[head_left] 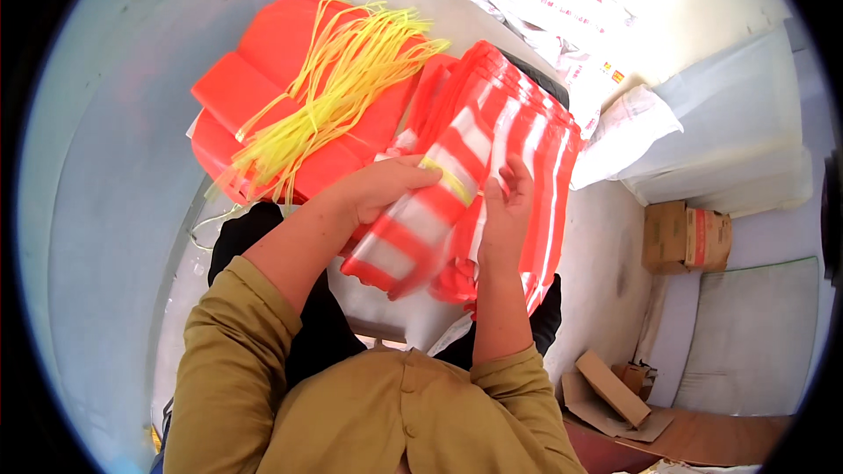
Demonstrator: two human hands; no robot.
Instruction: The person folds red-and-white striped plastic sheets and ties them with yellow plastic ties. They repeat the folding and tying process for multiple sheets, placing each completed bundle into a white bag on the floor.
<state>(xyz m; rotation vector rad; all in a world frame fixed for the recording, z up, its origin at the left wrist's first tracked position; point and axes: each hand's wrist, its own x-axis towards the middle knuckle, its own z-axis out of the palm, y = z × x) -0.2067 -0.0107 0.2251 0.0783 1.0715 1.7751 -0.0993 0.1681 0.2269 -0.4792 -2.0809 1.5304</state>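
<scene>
Holding the folded red-and-white bundle (pixel 408 233) in your left hand (pixel 386 186), you've got it tilted over your lap, its lower end blurred. That left grip is closed on the bundle, thumb pressed on top beside the yellow band (pixel 450 179) that crosses it. And your right hand (pixel 507 211)? Raised just beside the bundle, thumb up, fingers curled loosely; whether it pinches the band's end, I cannot tell. Looks like the binding step to me: a strip round the plastic, being secured or about to be. Behind your hands sits the fanned pile of striped plastic (pixel 527 127), and up to the left the loose yellow strips (pixel 351 88) lie across the red plastic stack (pixel 281 48). What does the next move call for? I'd judge a steady left thumb, both ends of the band brought together by the right fingers, and a snug twist without crushing the folds.
</scene>
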